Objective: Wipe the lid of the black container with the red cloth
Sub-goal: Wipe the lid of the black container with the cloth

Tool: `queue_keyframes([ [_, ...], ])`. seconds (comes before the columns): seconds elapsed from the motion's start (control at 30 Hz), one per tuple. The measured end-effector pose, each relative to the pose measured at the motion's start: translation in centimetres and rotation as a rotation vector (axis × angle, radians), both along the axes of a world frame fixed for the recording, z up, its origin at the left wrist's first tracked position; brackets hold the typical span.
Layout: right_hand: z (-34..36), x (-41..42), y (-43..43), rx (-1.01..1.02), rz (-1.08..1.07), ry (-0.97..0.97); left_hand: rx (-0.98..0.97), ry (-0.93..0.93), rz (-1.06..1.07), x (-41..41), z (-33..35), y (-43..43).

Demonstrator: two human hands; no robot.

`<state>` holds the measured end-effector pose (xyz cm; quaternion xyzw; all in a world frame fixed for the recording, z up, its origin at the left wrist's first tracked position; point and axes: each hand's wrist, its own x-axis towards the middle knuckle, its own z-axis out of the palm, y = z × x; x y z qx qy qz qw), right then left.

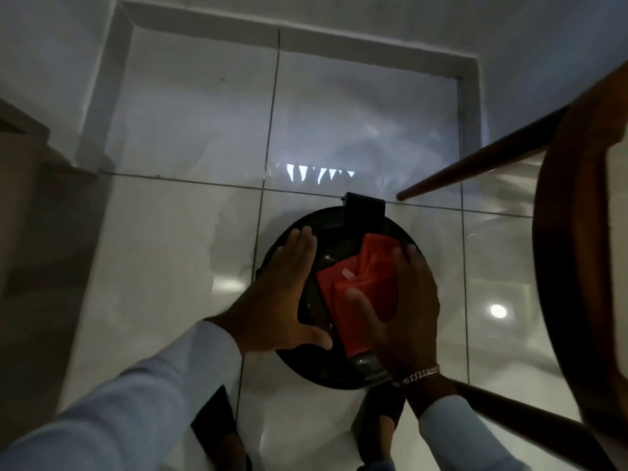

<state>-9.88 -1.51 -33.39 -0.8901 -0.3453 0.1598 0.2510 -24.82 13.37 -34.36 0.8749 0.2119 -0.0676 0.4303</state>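
Observation:
A round black container [343,375] stands on the tiled floor below me, its glossy black lid [331,229] facing up. The red cloth [365,283] lies folded on the lid, right of centre. My right hand [404,311] presses flat on the cloth, fingers spread over it, a silver bracelet on the wrist. My left hand [282,294] rests flat on the lid's left side with its fingers apart, thumb near the front rim. A black hinge or handle block [365,212] sticks out at the lid's far edge.
Glossy white floor tiles [170,266] surround the container. A dark wooden chair [577,232] stands close on the right, its legs reaching toward the container. A white wall recess [289,39] lies ahead. Brown furniture [23,232] is at the left. My feet [380,426] are just below the container.

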Motion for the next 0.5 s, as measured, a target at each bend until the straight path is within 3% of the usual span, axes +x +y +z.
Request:
queue_keyframes([
  [0.13,-2.1,-2.0,1.2,-0.161,0.12,-0.225,0.211,0.029,-0.127,-0.1,-1.6,0.3],
  [0.27,-2.8,-1.2,-0.6,-0.068,0.228,-0.273,0.195,0.03,-0.131,-0.2,-1.9,0.7],
  [0.4,-2.3,-1.3,2.0,-0.046,-0.054,-0.208,0.198,0.036,-0.145,-0.1,-1.8,0.8],
  [0.5,-2.6,-2.8,2.1,-0.056,0.202,-0.27,0.186,0.049,-0.145,-0.1,-2.0,0.9],
])
